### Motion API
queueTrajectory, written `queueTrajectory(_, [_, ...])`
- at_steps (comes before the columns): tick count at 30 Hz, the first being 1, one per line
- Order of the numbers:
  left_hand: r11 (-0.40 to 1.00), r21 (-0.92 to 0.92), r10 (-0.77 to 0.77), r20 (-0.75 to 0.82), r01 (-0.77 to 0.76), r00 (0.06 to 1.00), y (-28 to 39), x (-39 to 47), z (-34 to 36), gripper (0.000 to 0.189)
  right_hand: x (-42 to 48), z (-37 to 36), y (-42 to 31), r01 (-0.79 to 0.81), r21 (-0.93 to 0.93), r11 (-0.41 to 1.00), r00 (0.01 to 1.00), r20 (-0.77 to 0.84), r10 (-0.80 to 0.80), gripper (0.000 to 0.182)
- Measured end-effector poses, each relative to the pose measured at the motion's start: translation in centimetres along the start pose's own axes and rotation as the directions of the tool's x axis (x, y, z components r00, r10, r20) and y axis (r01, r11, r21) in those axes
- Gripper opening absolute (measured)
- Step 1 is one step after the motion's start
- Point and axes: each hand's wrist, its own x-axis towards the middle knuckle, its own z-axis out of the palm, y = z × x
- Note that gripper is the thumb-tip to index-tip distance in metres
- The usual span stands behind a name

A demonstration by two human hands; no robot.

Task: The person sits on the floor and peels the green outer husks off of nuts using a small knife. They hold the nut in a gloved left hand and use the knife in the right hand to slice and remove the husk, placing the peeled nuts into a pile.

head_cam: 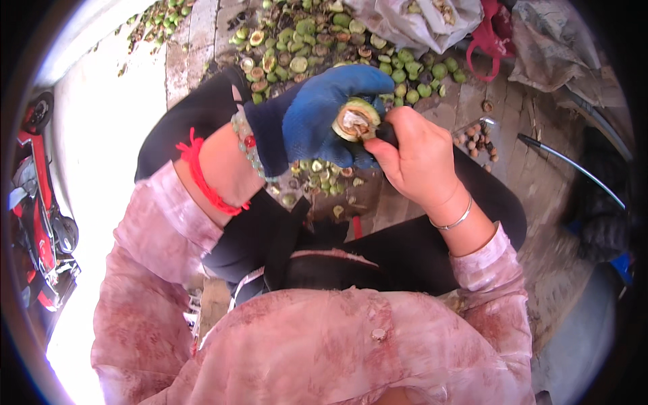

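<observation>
My left hand [329,114], in a blue coated work glove, holds a cut green-husked walnut [356,120] with its pale, brown-edged inside facing up. My bare right hand [417,152] is closed on a small tool with a dark handle [387,134], probably a knife. Its tip meets the lower right edge of the cut walnut; the blade is mostly hidden. Cut green husks [298,64] lie on the ground beyond my hands, and more husk pieces [329,177] lie between my legs.
Whole green walnuts [412,71] lie beyond my right hand, near a white woven sack [420,20] and a red bag [491,40]. Brown shelled-out nuts [476,139] lie to the right, by a metal rod with a black end [572,159]. A red vehicle [40,202] stands far left.
</observation>
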Motion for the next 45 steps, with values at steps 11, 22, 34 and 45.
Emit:
queueTrajectory(11, [0.949, 0.165, -0.256, -0.084, 0.267, 0.963, -0.3, -0.5, 0.6, 0.026, -0.8, 0.2, -0.8, 0.023, -0.056, 0.998, 0.996, 0.093, -0.018, 0.035])
queueTrajectory(22, [0.926, 0.023, -0.374, -0.075, 0.377, 0.924, 0.3, 0.4, 0.2, 0.026, 0.4, -0.4, -0.5, 0.005, -0.023, 1.000, 0.989, 0.147, -0.002, 0.034])
queueTrajectory(34, [0.907, 0.237, -0.361, 0.016, 0.347, 0.932, 0.0, -1.3, 0.2, 0.021, -0.9, 0.2, -0.7, 0.019, 0.096, 0.995, 0.986, 0.162, -0.034, 0.034])
queueTrajectory(45, [0.951, 0.263, -0.131, -0.123, 0.160, 0.984, 1.2, -0.6, 1.9, 0.026, -1.0, 0.0, -0.5, -0.225, 0.262, 0.939, 0.971, 0.135, 0.196, 0.030])
